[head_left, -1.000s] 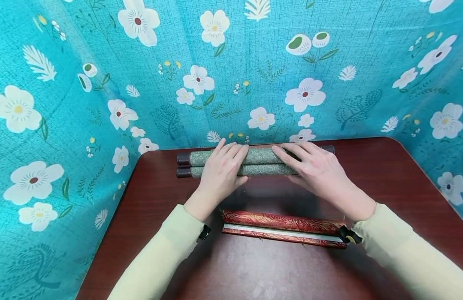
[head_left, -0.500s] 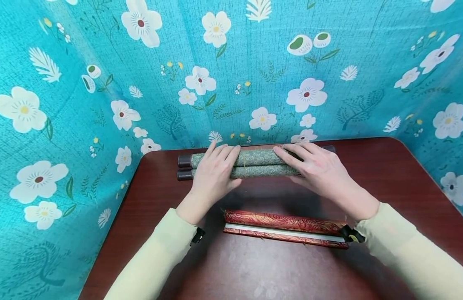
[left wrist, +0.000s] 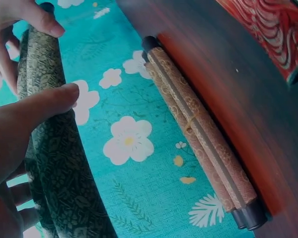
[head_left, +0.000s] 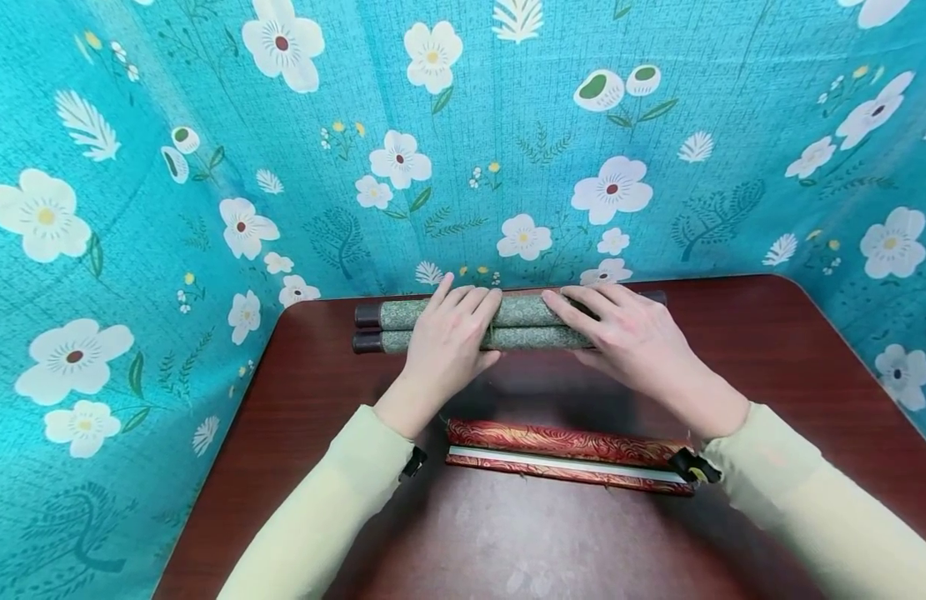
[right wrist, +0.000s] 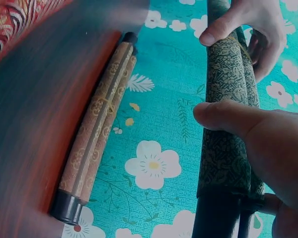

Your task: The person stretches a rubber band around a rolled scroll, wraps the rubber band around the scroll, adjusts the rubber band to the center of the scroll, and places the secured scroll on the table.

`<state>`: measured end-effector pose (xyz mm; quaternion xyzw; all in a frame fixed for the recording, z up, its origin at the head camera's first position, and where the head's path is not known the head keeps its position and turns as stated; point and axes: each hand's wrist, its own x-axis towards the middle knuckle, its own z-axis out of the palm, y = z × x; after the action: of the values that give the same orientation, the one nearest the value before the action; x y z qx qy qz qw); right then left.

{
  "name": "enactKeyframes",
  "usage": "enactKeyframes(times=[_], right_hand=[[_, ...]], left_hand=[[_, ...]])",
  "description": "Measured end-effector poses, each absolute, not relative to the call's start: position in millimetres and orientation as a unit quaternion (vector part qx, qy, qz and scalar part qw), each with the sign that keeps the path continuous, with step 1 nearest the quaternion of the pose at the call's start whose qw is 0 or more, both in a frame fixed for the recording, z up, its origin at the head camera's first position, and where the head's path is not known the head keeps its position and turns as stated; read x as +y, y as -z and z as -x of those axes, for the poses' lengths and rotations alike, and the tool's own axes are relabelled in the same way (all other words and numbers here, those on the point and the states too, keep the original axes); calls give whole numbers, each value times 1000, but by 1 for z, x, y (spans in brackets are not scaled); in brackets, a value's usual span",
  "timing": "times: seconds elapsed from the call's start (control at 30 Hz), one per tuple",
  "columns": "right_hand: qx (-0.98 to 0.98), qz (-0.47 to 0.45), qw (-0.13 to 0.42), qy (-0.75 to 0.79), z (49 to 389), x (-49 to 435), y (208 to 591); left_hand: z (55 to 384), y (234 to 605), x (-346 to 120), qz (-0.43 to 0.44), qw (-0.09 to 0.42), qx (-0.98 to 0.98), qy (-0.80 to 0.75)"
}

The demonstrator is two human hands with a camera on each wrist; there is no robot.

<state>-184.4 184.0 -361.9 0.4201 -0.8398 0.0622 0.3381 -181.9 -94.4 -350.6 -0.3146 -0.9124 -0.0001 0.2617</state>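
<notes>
Both hands hold a rolled hanging scroll covered in green patterned cloth, its two rolls side by side with dark end caps. It stretches left to right over the far part of the table. My left hand grips it left of the middle, thumb on the near side and fingers over the top. Nearer the right end, my right hand grips it the same way. In the left wrist view, a second rolled scroll, tan-pink and tied with a thin cord, lies below, beyond the held one; the right wrist view shows this tan-pink scroll too.
A long, narrow red-and-gold brocade box with a white strip along it lies on the dark red wooden table, between the forearms. Blue floral cloth hangs behind the table and at both sides.
My left hand slid leftward along the green scroll, showing the tie cord, then came back right to about where it was. My right hand stayed nearly still.
</notes>
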Motion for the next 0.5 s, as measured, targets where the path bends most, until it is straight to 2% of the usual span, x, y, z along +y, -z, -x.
enactKeyframes(times=[0.5], right_hand=[[-838,-422,338,-69,187,190,360]], left_hand=[[177,351,-117,297,259,-919,-5]])
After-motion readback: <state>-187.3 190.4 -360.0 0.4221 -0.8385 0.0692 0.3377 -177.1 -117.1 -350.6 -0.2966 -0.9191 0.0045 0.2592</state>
